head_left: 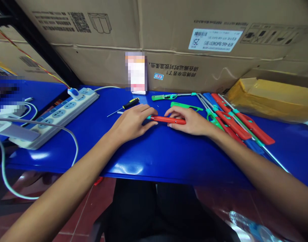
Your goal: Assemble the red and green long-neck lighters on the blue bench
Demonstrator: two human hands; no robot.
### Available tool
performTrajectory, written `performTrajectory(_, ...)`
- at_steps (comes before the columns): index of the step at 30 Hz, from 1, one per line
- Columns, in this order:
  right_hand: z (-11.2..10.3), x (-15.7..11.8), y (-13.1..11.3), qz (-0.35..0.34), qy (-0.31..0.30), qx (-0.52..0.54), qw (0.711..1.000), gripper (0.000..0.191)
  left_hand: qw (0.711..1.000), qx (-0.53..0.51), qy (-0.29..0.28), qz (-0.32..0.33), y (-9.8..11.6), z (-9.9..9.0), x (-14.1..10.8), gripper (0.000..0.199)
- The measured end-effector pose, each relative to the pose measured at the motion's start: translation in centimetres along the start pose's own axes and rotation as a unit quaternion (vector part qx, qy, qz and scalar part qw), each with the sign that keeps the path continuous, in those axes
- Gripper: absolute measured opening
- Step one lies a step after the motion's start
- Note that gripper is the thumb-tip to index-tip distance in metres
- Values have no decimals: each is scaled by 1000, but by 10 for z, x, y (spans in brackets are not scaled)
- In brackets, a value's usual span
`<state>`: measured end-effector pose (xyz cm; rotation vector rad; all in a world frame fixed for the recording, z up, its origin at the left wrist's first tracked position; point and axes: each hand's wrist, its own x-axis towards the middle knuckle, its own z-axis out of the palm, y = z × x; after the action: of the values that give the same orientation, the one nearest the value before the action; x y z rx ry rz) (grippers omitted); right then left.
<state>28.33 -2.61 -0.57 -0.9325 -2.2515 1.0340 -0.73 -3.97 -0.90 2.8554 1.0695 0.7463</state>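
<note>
Between my two hands, just above the blue table (133, 159), lies a red long-necked lighter (166, 119), seen edge-on. My left hand (136, 121) closes around its teal collar and neck end, and the fingers hide most of the metal rod. My right hand (191, 120) grips the other end of the red handle between thumb and fingers. Beyond the right hand are a loose green handle shell (186, 106) and a green lighter (165, 97) with its inside showing. A black and yellow screwdriver (131, 103) rests behind my left hand.
Several red, blue and green lighters (234, 126) are piled at the right. A white power strip (65, 116) with cables occupies the left. A phone (138, 75) leans on the large cardboard box (169, 37) at the back. A yellow-taped carton (275, 101) stands back right.
</note>
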Motion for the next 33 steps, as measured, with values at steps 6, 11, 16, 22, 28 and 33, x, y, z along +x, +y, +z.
performTrajectory(6,1,-2,-4,-45,42,-56,997,16,998,56,34,16,11,3,2,21)
performTrajectory(11,2,-2,-6,-82,52,-112,989,16,992,113,43,30,17,4,0,27)
performTrajectory(16,4,-1,-5,-86,60,-123,987,23,989,128,58,38,16,5,-1,26)
performTrajectory(22,-2,1,5,-68,38,-113,991,22,998,46,24,24,6,6,0,23)
performTrajectory(28,-5,2,9,-67,25,-121,990,23,999,38,-11,-20,-3,7,-3,25)
performTrajectory(33,-4,2,10,-64,16,-124,990,25,997,80,-4,-13,-6,6,-5,30)
